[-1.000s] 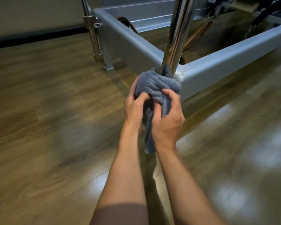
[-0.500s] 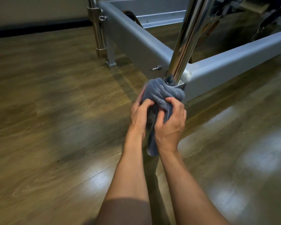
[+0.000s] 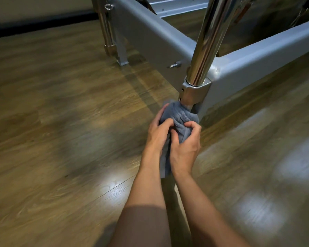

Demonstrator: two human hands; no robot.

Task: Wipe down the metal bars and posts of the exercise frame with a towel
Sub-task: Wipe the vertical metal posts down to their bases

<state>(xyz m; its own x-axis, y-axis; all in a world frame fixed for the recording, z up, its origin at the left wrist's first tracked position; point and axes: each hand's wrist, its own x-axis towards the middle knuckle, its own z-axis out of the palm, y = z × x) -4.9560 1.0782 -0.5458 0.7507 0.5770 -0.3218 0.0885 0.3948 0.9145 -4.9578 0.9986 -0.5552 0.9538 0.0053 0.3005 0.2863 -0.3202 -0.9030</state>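
Both hands, left hand (image 3: 159, 134) and right hand (image 3: 185, 148), are clasping the blue towel (image 3: 179, 115) around the chrome post (image 3: 206, 41) (below its clamp (image 3: 194, 92)), wrapping it for all-round contact.

A blue-grey towel (image 3: 179, 115) is seen against a mirror-bright chrome post (image 3: 206, 41). The frame rail (image 3: 150, 35) is painted pale grey-blue. The floor (image 3: 61, 131) is patterned in brown wood grain with pale glare patches.

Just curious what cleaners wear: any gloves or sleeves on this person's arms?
No gloves: left hand and right hand are bare, no rings or watch showing. A plain taupe sleeve ends partway up the left arm; the right arm shows none.
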